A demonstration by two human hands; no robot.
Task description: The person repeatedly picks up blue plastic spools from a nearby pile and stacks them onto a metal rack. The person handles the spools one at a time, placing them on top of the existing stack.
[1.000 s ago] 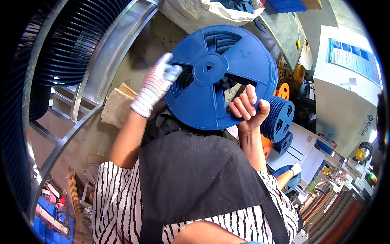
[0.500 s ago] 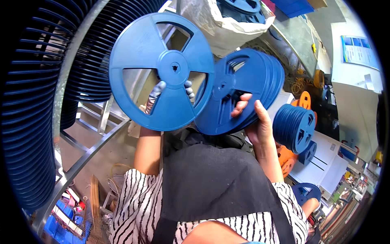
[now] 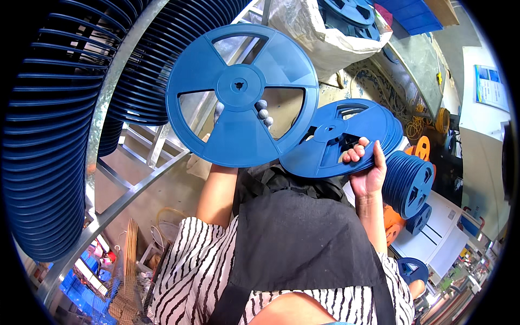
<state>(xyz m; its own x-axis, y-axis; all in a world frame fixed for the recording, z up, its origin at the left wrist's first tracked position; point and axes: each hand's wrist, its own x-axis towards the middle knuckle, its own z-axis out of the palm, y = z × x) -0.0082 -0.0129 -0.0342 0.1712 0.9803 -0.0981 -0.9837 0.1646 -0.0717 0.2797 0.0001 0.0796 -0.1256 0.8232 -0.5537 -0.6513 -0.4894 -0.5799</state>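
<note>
So, one blue reel (image 3: 241,100) with three openings faces the camera near twelve o'clock, and one stack of blue reels (image 3: 331,131), too overlapped to count, tilts at half past two. A separate reel row (image 3: 418,194) lies at three o'clock, near at least two orange reels (image 3: 391,219). A metal rack (image 3: 100,124) of dark blue discs (image 3: 46,179) fills nine to eleven o'clock; one white sack (image 3: 341,51) stands at one o'clock. That blue reel hides most of the gloved left hand (image 3: 262,113), whose parted thumb and fingertips hold it from behind, showing through two openings; their full bend cannot be told. The bare right hand (image 3: 368,176) grips the stack's rim between four and five o'clock, fingers curled into an opening, thumb raised.
</note>
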